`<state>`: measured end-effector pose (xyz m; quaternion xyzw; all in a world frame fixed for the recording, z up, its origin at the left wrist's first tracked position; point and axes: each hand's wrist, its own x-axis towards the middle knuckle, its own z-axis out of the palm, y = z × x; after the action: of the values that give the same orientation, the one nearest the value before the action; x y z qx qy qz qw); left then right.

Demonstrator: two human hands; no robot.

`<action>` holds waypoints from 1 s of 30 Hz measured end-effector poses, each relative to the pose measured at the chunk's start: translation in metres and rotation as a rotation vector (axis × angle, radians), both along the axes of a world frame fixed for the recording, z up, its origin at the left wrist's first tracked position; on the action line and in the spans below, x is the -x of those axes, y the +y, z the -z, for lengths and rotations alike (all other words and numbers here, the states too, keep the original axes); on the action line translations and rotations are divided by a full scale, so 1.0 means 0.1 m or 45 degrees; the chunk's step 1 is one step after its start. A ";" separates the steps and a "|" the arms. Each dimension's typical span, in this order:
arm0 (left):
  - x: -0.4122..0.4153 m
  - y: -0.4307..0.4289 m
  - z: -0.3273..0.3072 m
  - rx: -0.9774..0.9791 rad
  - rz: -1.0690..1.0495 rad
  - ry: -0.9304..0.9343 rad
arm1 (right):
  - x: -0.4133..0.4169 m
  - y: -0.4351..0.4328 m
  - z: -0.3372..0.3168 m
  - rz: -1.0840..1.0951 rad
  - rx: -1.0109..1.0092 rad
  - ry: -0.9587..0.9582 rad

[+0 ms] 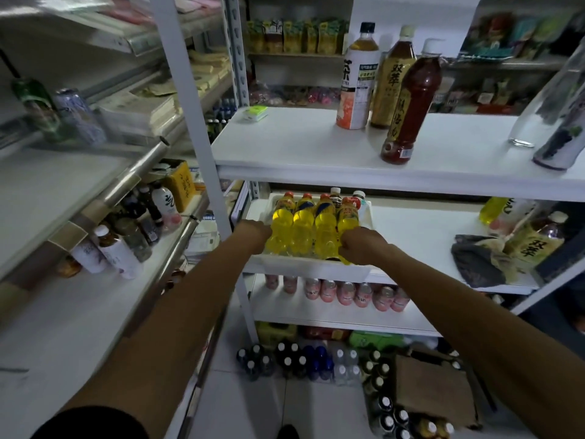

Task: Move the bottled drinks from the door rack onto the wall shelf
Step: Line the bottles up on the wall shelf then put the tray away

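Both hands are gripping a white plastic tray (311,267) of four yellow drink bottles (311,229) on the middle white shelf (421,229) — left hand (258,229) closed on its left edge, right hand (361,243) clutching its front right corner.

upper shelf (300,147) left bare, bottles (392,90) right

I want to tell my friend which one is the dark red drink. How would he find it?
Look at the top white shelf of the rack straight ahead. Three tall bottles stand together there, right of the middle. The dark red plastic bottle is the front one, nearest the edge, with a white cap and gold writing down its side; the two behind are paler.
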<state>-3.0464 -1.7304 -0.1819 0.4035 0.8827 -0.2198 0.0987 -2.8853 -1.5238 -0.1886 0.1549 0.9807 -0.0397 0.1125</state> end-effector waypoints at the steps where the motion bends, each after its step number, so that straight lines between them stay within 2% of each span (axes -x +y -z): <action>1: -0.04 -0.02 0.01 0.010 0.028 0.060 | 0.02 -0.03 -0.01 -0.041 -0.036 -0.013; 5: -0.16 -0.06 0.17 -0.016 0.086 0.161 | 0.08 -0.13 -0.02 -0.114 -0.047 -0.045; 9: -0.13 -0.04 0.27 -0.166 0.003 0.088 | 0.15 -0.19 0.03 -0.043 0.060 0.011; 15: 0.12 0.20 0.33 -0.446 -0.199 -0.133 | 0.59 -0.23 0.12 0.065 0.333 0.111; 19: 0.38 0.33 0.48 -0.638 -0.347 -0.375 | 1.03 -0.25 0.22 0.220 0.474 0.185; 25: 0.62 0.51 0.60 -0.849 -0.466 -0.782 | 1.50 -0.37 0.44 0.492 0.626 0.089; 30: 0.90 0.69 0.86 -0.998 -0.568 -0.905 | 1.74 -0.23 0.64 0.577 0.679 0.126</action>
<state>-3.1361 -1.6617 -0.2674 0.2629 0.8747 0.2990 0.2764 -3.0588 -1.5471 -0.2521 0.3317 0.8808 -0.3257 0.0895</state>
